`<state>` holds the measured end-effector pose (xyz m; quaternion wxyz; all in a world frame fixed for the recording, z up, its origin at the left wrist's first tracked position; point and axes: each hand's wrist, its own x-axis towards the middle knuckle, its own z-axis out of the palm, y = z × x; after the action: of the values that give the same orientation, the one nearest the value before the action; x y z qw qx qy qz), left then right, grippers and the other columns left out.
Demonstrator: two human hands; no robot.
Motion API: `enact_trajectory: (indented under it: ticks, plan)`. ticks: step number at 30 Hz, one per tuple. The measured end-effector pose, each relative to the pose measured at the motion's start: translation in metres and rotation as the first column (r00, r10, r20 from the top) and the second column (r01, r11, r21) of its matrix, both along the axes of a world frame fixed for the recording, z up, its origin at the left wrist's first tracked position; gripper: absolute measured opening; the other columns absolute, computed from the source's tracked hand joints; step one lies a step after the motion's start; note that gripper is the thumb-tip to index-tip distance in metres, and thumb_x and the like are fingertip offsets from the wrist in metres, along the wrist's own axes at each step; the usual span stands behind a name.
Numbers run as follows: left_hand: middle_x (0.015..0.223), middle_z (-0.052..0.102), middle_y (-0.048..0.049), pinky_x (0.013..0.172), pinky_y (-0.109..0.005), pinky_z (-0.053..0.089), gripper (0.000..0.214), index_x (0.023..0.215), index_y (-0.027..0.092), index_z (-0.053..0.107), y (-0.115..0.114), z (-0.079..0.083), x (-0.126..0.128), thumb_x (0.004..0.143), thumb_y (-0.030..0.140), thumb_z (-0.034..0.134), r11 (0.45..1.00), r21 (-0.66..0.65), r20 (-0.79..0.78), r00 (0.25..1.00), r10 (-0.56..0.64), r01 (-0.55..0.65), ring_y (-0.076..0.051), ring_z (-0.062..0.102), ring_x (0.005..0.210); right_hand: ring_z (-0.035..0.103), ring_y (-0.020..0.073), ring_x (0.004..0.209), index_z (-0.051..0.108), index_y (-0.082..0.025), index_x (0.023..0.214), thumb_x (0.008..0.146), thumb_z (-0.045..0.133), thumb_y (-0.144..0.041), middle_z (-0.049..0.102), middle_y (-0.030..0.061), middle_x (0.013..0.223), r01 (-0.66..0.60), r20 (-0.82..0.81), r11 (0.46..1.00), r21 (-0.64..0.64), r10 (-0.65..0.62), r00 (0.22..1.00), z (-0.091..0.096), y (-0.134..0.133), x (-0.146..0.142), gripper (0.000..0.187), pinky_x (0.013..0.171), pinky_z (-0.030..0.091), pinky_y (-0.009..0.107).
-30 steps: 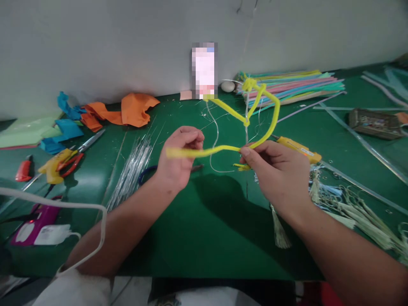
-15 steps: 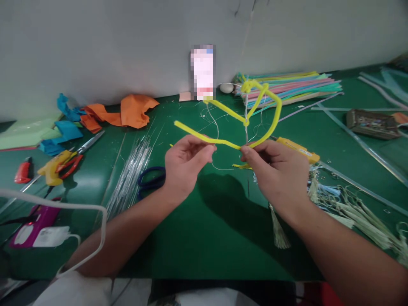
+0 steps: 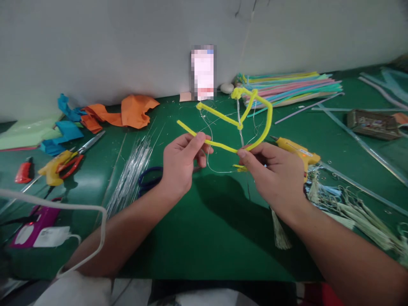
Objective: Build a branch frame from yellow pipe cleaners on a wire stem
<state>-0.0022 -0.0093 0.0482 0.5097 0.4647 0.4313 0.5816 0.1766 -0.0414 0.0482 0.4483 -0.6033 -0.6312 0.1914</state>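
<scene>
A yellow pipe cleaner frame (image 3: 269,121), bent into a curved, branching shape with thin wire in it, is held up above the table. My left hand (image 3: 181,159) pinches its long lower strand between thumb and fingers, a little in from the free end. Where that strand bends upward, my right hand (image 3: 274,174) grips it between thumb and forefinger. A loose thin wire loop hangs from the frame between my hands. Behind my right hand lies a yellow glue gun (image 3: 298,149), partly covered. Dark blue scissors handles (image 3: 150,178) show beside my left wrist.
A bundle of coloured pipe cleaners (image 3: 293,89) lies at the back right, near a phone (image 3: 204,72) against the wall. Left are silver wires (image 3: 130,178), orange-handled scissors (image 3: 72,165) and crumpled orange paper (image 3: 138,111). Pale tassels (image 3: 363,216) lie right; a white cable (image 3: 103,229) crosses before my left arm.
The yellow frame has shifted slightly left and down with my right hand. My left thumb has moved up onto the strand, and it now pinches it from above.
</scene>
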Motion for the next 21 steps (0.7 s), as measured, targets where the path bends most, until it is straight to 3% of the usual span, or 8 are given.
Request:
enact_trajectory:
  ticks: [15, 19, 21]
  plan:
    - [0.066, 0.067, 0.0012, 0.045, -0.019, 0.044, 0.024, 0.087, 0.019, 0.071, -0.001, -0.004, 0.0, 0.086, 0.043, 0.068, 0.993, 0.117, -0.096, 0.995, -0.016, 0.027, -0.007, 0.055, 0.048, 0.049, 0.0117, 0.047, 0.068, -0.02, 0.067, 0.084, 0.064, -0.037, 0.059, -0.0013, 0.052, 0.022, -0.035, 0.997, -0.069, -0.025, 0.999, 0.001, 0.002, 0.0, 0.024, 0.047, 0.035, 0.025]
    - [0.076, 0.069, 0.0004, 0.056, -0.023, 0.05, 0.036, 0.104, 0.019, 0.068, 0.001, 0.012, -0.012, 0.075, 0.038, 0.077, 0.989, 0.071, -0.279, 0.955, -0.104, 0.128, -0.009, 0.06, 0.057, 0.051, 0.0126, 0.048, 0.068, -0.02, 0.07, 0.084, 0.064, -0.041, 0.061, -0.0006, 0.054, 0.038, -0.031, 0.991, -0.132, -0.042, 0.999, -0.001, 0.007, 0.004, 0.025, 0.047, 0.036, 0.026]
    - [0.092, 0.072, -0.004, 0.063, -0.025, 0.052, 0.041, 0.11, 0.018, 0.067, 0.005, 0.025, -0.026, 0.075, 0.036, 0.075, 0.985, -0.007, -0.474, 0.867, -0.154, 0.171, -0.012, 0.065, 0.066, 0.053, 0.0137, 0.051, 0.069, -0.02, 0.071, 0.084, 0.062, -0.042, 0.063, 0.0006, 0.057, 0.019, 0.001, 0.977, -0.212, -0.02, 1.0, -0.002, 0.012, 0.007, 0.026, 0.049, 0.037, 0.027]
